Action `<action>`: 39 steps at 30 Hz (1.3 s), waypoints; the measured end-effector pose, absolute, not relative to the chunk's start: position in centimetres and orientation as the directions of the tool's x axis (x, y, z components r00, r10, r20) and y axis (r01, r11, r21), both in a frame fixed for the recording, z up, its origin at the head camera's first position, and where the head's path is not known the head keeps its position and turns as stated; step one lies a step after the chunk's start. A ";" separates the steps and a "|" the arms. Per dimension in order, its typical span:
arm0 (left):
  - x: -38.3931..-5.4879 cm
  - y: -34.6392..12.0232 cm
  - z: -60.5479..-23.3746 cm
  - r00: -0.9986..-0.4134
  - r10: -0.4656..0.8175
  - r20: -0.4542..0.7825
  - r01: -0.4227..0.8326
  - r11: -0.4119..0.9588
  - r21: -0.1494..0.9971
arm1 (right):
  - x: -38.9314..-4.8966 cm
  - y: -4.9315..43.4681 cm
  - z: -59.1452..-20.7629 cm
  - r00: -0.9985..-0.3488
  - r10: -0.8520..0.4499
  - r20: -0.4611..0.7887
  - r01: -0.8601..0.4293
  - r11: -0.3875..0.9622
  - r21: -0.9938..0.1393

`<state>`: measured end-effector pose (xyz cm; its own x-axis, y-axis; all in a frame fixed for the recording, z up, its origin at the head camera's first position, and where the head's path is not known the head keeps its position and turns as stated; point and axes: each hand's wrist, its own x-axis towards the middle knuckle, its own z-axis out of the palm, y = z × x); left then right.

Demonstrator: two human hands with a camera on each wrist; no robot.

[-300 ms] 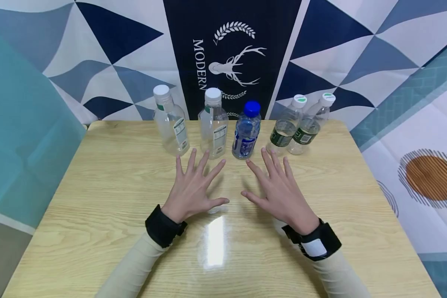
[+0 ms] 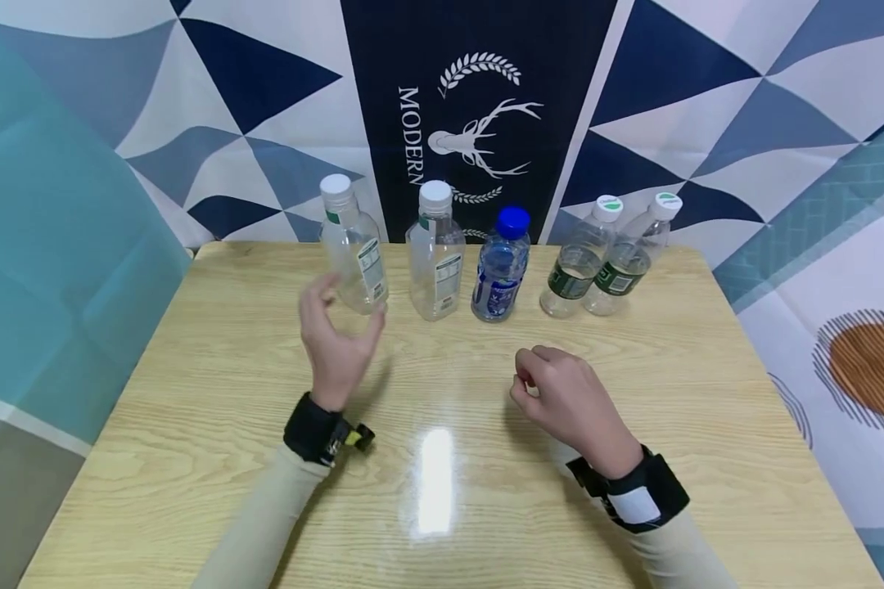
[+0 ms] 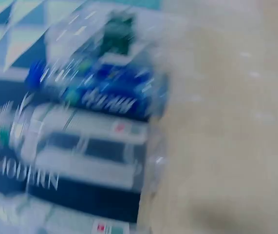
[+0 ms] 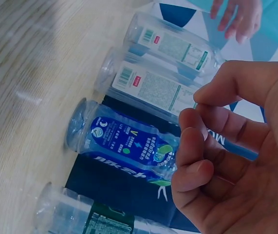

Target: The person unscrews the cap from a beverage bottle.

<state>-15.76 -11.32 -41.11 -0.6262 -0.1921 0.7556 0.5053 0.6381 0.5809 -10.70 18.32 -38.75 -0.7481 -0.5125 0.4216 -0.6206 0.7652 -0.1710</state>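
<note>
My left hand (image 2: 335, 348) is raised in front of the leftmost clear bottle (image 2: 355, 254), thumb and fingers spread in a loose curve with nothing between them. It overlaps that bottle's lower edge in the head view. My right hand (image 2: 570, 401) has its fingers curled in and holds nothing; the right wrist view shows its bent fingers (image 4: 197, 170) with the palm empty. Beyond it stands a blue-capped bottle (image 2: 501, 274) with a blue label. A second white-capped clear bottle (image 2: 436, 262) is left of that one. The left wrist view is blurred.
Two smaller clear bottles with green labels, the nearer one (image 2: 575, 270) and its neighbour (image 2: 626, 262), stand close together at the right of the row. All the bottles are upright near the back edge of the wooden table (image 2: 214, 393), before a patterned cloth (image 2: 280, 98).
My left hand has moved left and its spread fingers have bent. The right hand's fingers went from spread to curled. The head view has shifted slightly; the bottles stay in place.
</note>
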 end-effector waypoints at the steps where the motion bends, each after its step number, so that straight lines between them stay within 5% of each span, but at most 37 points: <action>1: -16.5 -11.8 -40.9 -0.609 -0.305 0.732 0.499 0.570 0.653 | -10.7 18.4 -38.7 -0.747 -0.514 0.422 -0.623 0.763 -0.172; 4: -18.3 -12.6 -39.7 -0.681 -0.379 0.626 0.427 0.490 0.760 | -10.7 18.3 -38.7 -0.744 -0.522 0.418 -0.629 0.757 -0.175; 8: -20.6 -12.9 -39.0 -0.741 -0.323 0.589 0.445 0.421 0.790 | -10.6 18.2 -38.8 -0.739 -0.530 0.416 -0.637 0.751 -0.174; 30: -27.8 -13.2 -42.7 -0.689 -0.393 0.609 0.451 0.425 0.785 | -10.5 18.2 -39.1 -0.724 -0.517 0.457 -0.639 0.752 -0.163; 39: -23.3 -12.8 -40.6 -0.683 -0.328 0.653 0.545 0.366 0.754 | -10.3 18.4 -39.2 -0.729 -0.516 0.450 -0.635 0.756 -0.163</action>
<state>-23.35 -12.82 -40.65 -0.6827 -0.3278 0.6531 0.5454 0.3661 0.7539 -10.28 18.45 -39.20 -0.7292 -0.5155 0.4501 -0.6346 0.7555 -0.1627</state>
